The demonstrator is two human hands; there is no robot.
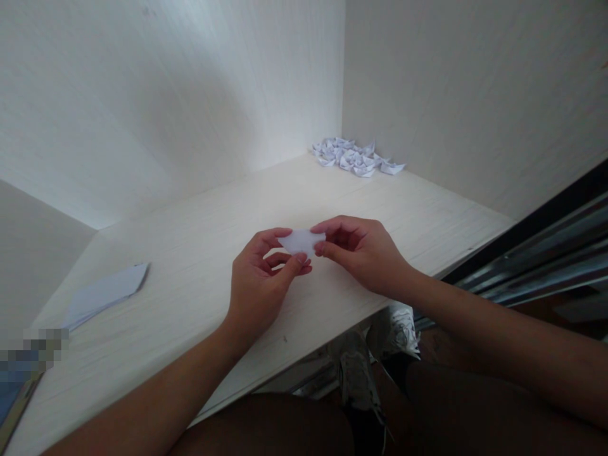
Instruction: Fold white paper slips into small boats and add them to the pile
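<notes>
In the head view, your left hand [259, 278] and right hand [368, 253], fingertips nearly together, pinch the white paper [300, 240] above the middle of the desk [190, 285]. Paper boats [351, 158] crowd its far right corner; a paper stack [107, 292] lies toward its left end.

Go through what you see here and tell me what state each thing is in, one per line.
Paper: apparently folded, held in both hands
Left hand: pinching the paper
Right hand: pinching the paper's right end
Boats: folded, bunched together
Sheets: flat, loosely stacked
Shoes: worn, laced
</notes>
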